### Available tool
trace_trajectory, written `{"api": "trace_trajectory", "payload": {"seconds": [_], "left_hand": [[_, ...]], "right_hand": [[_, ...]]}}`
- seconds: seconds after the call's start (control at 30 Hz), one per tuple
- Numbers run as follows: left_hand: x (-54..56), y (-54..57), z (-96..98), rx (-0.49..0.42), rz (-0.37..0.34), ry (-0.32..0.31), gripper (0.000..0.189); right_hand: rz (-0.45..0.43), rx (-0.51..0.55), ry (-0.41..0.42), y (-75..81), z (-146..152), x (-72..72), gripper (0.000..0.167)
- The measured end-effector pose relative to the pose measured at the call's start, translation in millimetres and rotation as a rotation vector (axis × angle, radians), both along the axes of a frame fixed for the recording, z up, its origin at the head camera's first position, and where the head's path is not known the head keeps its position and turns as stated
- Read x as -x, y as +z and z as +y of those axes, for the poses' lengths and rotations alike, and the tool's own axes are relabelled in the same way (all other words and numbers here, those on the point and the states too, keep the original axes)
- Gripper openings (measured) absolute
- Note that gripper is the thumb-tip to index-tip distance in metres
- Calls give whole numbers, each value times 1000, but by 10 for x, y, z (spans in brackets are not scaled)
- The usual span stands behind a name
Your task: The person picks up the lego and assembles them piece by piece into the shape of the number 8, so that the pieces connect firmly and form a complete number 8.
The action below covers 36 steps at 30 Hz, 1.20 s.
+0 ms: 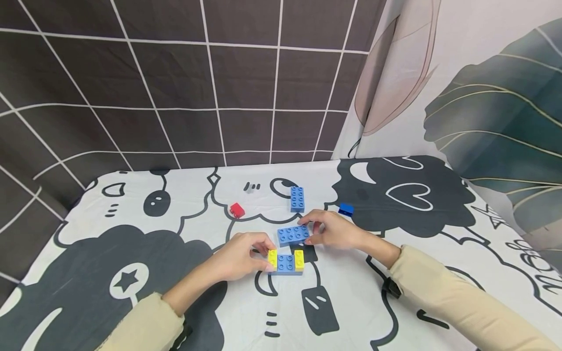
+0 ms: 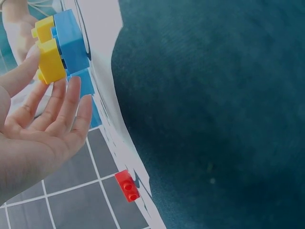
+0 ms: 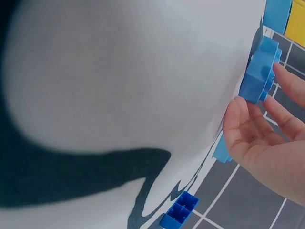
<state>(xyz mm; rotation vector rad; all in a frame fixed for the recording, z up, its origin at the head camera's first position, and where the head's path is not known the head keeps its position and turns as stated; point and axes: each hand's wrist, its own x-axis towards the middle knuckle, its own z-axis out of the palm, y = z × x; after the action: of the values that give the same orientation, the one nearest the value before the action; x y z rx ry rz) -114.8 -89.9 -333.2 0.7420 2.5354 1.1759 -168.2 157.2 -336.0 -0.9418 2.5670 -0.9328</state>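
Note:
A blue building brick (image 1: 286,263) lies on the cloth with a yellow brick (image 1: 272,259) on its left end and another yellow brick (image 1: 299,260) on its right end. My left hand (image 1: 241,254) pinches the left yellow brick between thumb and fingers; the left wrist view shows the thumb on its studded side. Just beyond, a second blue brick (image 1: 293,236) lies crosswise, apart from the stack. Its right end is between the thumb and fingers of my right hand (image 1: 335,229), which grips it. Fingertips reach its end in the right wrist view.
Behind the hands a third blue brick (image 1: 297,199) lies lengthwise. A small red brick (image 1: 237,210) is on its left, tipped over. Right of my right hand, a dark blue brick (image 3: 179,210) shows its hollow underside. A dark gridded cloth (image 1: 175,87) hangs at the back.

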Motion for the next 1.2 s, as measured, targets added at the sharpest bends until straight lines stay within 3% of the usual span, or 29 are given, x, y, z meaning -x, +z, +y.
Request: {"api": "trace_trajectory", "payload": {"seconds": [0.93, 1.2], "left_hand": [[-8, 28, 6, 11, 1, -4, 26], [-17, 37, 3, 15, -9, 1, 26]], "right_hand": [[60, -8, 0, 21, 7, -5, 31], [68, 39, 15, 127, 26, -57, 30]]}}
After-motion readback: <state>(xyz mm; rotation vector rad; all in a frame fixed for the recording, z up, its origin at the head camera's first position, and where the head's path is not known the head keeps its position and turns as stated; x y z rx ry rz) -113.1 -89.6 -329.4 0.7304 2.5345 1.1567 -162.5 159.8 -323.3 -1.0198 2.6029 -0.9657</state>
